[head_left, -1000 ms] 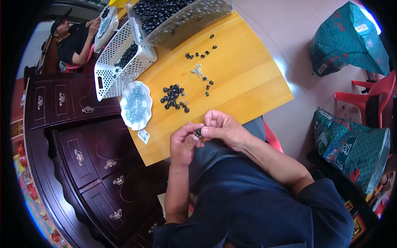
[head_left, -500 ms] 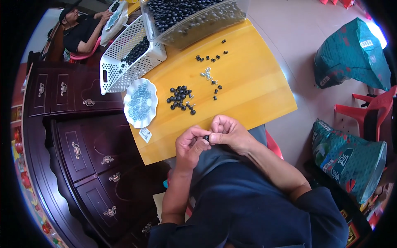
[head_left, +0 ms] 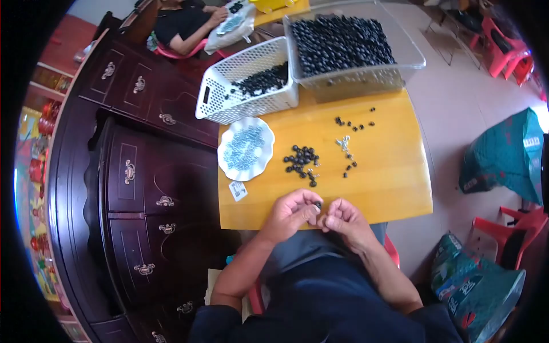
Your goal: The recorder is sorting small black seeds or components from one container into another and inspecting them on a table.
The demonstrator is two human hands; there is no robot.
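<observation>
Between the thumb and fingers of my left hand (head_left: 293, 217) is a small round black bead-like piece (head_left: 318, 204), above the table's near edge. My right hand (head_left: 346, 224) is just beside it, thumb and fingertips pinched together. Whatever is in that pinch, if anything, is too small to make out. Beyond my hands, a cluster of black round pieces (head_left: 299, 160) lies on the yellow table (head_left: 394, 188). To the right are a few tiny silvery pieces (head_left: 343, 143) and several smaller black pieces (head_left: 354, 127).
At the left, a white scalloped plate (head_left: 269, 157) holds pale blue bits, near a small white card (head_left: 237, 190). Behind stand a white perforated basket (head_left: 251, 110) and a clear bin (head_left: 366, 81) of black pieces. Another person (head_left: 182, 28) sits at far left; dark drawers (head_left: 126, 137) flank the table.
My hands have come apart, the black piece staying in the left fingers. The view has swung, so the table and everything on it appear turned and farther right.
</observation>
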